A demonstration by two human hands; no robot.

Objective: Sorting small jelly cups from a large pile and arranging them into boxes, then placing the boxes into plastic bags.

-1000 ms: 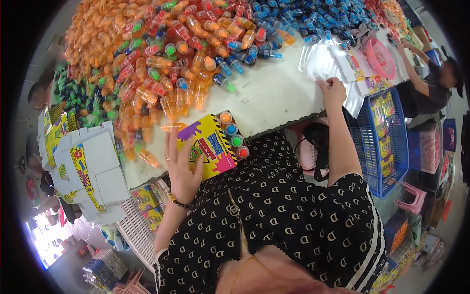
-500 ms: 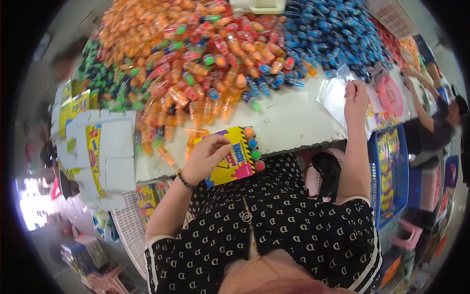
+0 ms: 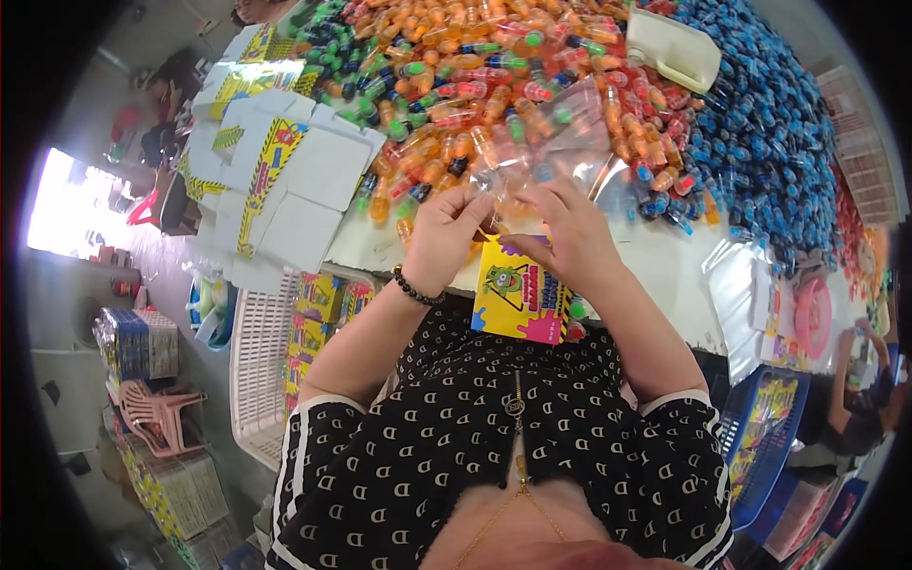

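Observation:
A clear plastic bag [image 3: 577, 133] is stretched between my hands above the near table edge. My left hand [image 3: 446, 237] pinches one side of it, fingertips closed. My right hand [image 3: 572, 242], fingers bent, grips the bag's other side, and its thumb lies over the top of a yellow box [image 3: 513, 285] with a cartoon figure. That box sits upright at the table edge against my front, below both hands. Green and red bottle caps [image 3: 576, 325] show along its right side. Whether the thumb also presses on the box, I cannot tell.
Heaps of small orange, red, green and blue bottles [image 3: 760, 142] cover the far table. Flat white cartons [image 3: 294, 171] are stacked at left, above a white basket [image 3: 249, 370]. More clear bags [image 3: 736, 294] and a pink basin [image 3: 812, 318] lie right; a blue crate [image 3: 798, 427] stands below.
My right hand has come from the far right to the middle, bringing a clear bag. My left hand has left the box's face and now pinches the bag. The view has shifted left.

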